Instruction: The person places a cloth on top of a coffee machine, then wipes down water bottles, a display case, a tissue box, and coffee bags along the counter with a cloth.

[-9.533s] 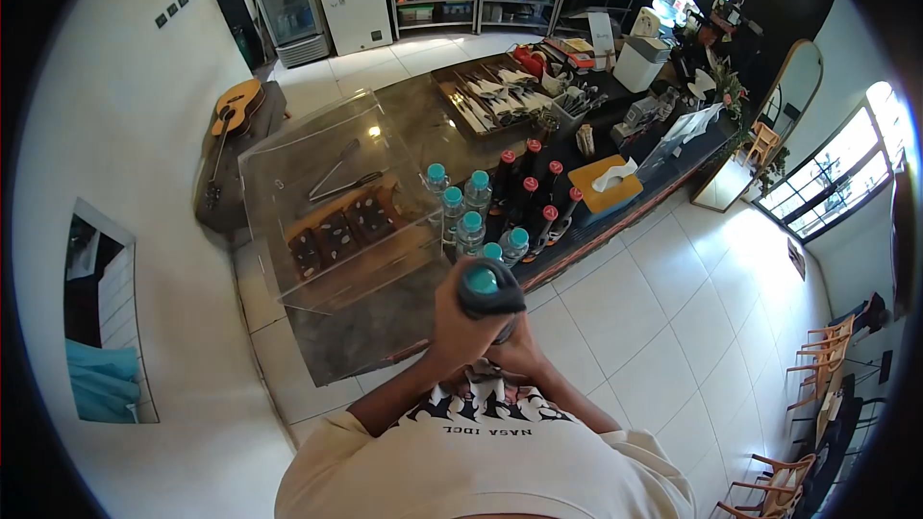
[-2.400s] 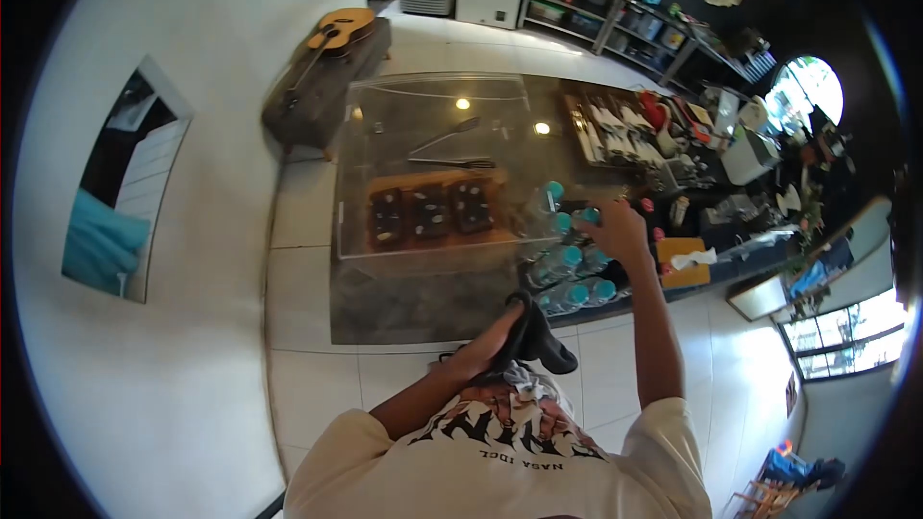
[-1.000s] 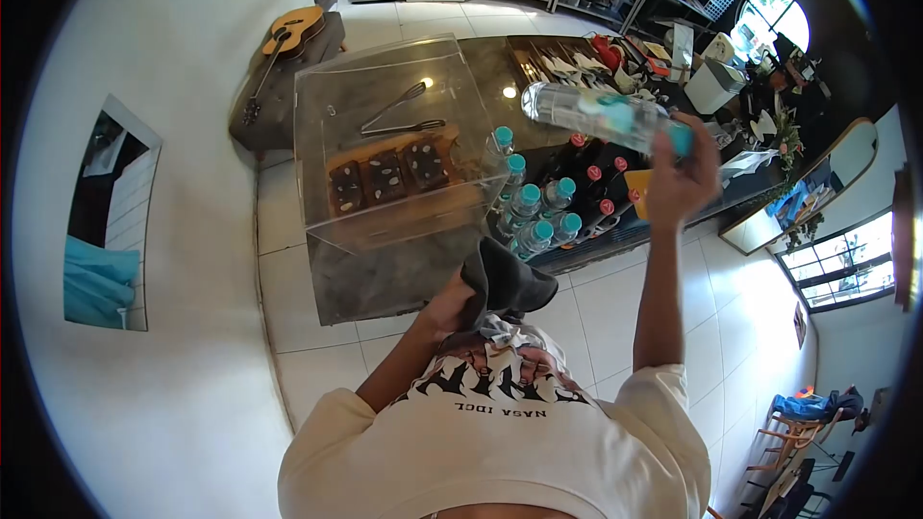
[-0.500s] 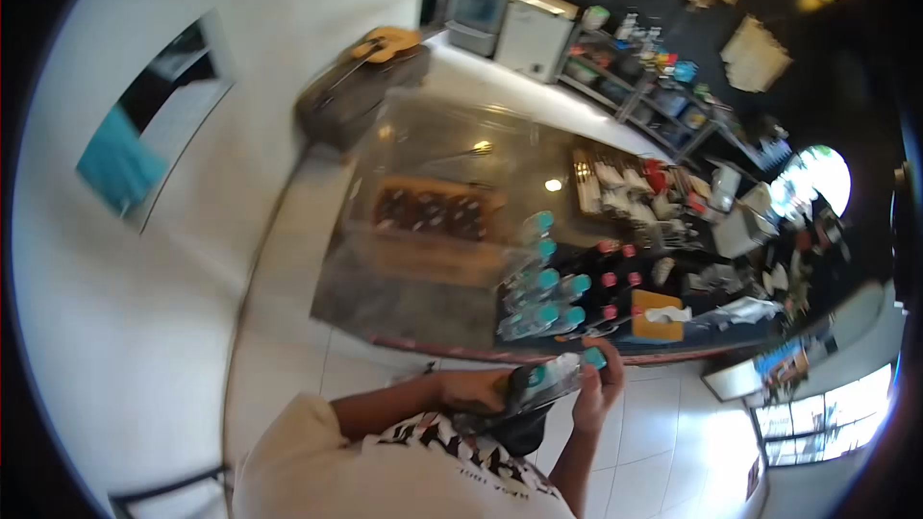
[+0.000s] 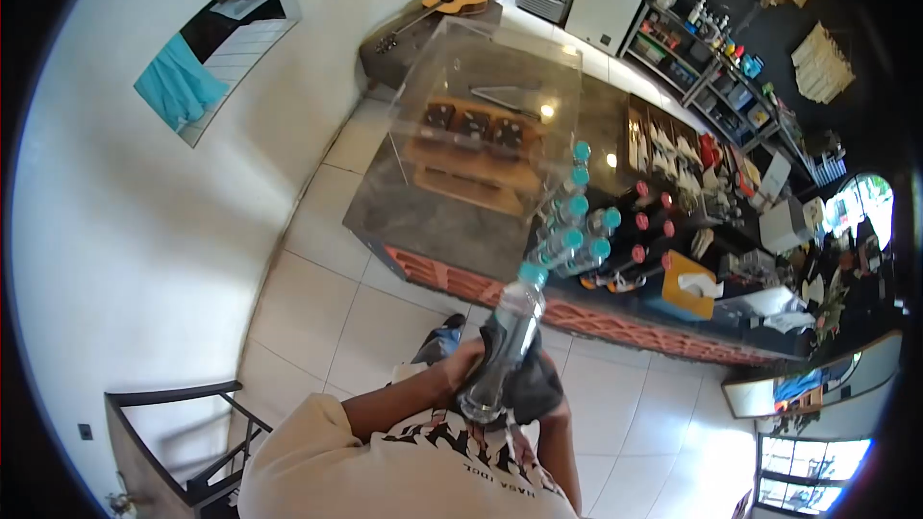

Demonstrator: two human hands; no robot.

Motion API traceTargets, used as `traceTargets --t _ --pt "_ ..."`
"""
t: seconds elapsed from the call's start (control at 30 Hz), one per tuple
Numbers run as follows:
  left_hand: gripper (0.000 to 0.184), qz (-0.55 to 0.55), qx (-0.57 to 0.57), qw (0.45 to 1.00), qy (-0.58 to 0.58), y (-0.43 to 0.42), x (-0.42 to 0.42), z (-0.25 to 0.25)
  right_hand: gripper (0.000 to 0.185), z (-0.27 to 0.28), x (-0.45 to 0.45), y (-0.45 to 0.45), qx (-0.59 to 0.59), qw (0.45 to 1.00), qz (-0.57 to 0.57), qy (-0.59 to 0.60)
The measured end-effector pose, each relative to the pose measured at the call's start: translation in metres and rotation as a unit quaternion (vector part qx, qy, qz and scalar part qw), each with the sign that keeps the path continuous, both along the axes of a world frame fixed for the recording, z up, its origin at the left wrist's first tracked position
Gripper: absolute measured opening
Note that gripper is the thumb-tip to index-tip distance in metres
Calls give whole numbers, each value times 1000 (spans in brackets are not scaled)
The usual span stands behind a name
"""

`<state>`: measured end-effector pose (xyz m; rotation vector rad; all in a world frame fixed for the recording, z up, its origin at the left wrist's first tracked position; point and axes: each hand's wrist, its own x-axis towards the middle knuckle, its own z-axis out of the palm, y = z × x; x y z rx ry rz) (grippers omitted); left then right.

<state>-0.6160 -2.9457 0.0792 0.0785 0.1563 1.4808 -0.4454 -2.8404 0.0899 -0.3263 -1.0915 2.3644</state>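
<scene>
In front of my body a clear plastic bottle (image 5: 508, 341) with a turquoise cap stands slightly tilted, cap pointing away from me. A dark grey cloth (image 5: 535, 386) lies behind and around its lower half. My left hand (image 5: 465, 361) is closed at the bottle's left side, some of the cloth between hand and plastic; its fingertips are hidden. Low on the right, my right hand (image 5: 555, 412) is closed on the cloth, mostly covered by its folds. Just beyond the bottle, several similar turquoise-capped bottles (image 5: 574, 216) are grouped on the dark counter (image 5: 385, 194).
Dark bottles with red caps (image 5: 641, 222) stand right of the clear ones, near a tissue box (image 5: 688, 286). A transparent display cover (image 5: 481, 86) encloses wooden trays (image 5: 471, 173). A cutlery tray (image 5: 663, 149) sits farther back. A dark-framed chair (image 5: 183, 442) is at lower left.
The bottle has swung from lying sideways to nearly upright. My right hand has left its cap and dropped to the cloth. The view has shifted, showing more floor.
</scene>
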Motion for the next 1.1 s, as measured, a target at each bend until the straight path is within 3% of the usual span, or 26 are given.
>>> traceTargets --t 0.03,0.1,0.13,0.17,0.23,0.3,0.33,0.4,0.47,0.53,0.57,0.73,0.8,0.83,0.97,1.03,1.07,1.1 --pt "47 -8 -6 1000 -3 -6 5 7 56 -11 8 -14 -38 998 13 -42" --pt "45 68 -109 983 128 -13 10 24 60 -31 27 -42 -115 985 35 -122" --pt "45 58 -109 984 129 -13 13 30 63 -45 35 -49 -150 975 47 -158" --pt "45 83 -117 981 129 -11 14 37 62 -42 33 -45 -84 973 87 -197" --pt "46 101 -122 979 129 -6 15 51 64 -32 37 -33 -69 979 110 -158" --pt "52 154 -98 936 301 -2 14 65 72 -28 44 -22 22 980 174 -89" --pt "52 151 -90 937 302 0 14 68 72 -20 42 -25 28 981 168 -89" --pt "58 186 4 890 416 6 12 74 79 6 30 -39 14 993 113 -21" --pt "57 194 -7 878 438 3 21 97 82 18 30 -45 81 988 105 -82" --pt "64 284 -140 743 589 -2 35 99 79 32 23 -51 126 978 111 -120" --pt "59 333 -156 715 595 -2 43 96 79 45 19 -58 93 981 94 -141" --pt "56 383 -170 647 636 -19 61 107 84 29 10 -72 178 977 24 -113" --pt "58 416 -186 687 567 -22 65 108 79 38 8 -77 206 972 -10 -112" --pt "54 447 -195 668 562 -21 66 105 79 40 7 -78 204 972 -9 -111" --pt "53 426 -164 713 532 -26 58 106 79 43 9 -72 176 981 36 -78" --pt "53 309 -113 843 426 -35 44 111 79 34 18 -68 192 976 54 -89" --pt "53 308 -114 844 425 -45 35 101 79 18 26 -61 113 980 136 -86" --pt "56 232 -37 921 311 -54 23 81 78 3 31 -56 32 972 216 -82"
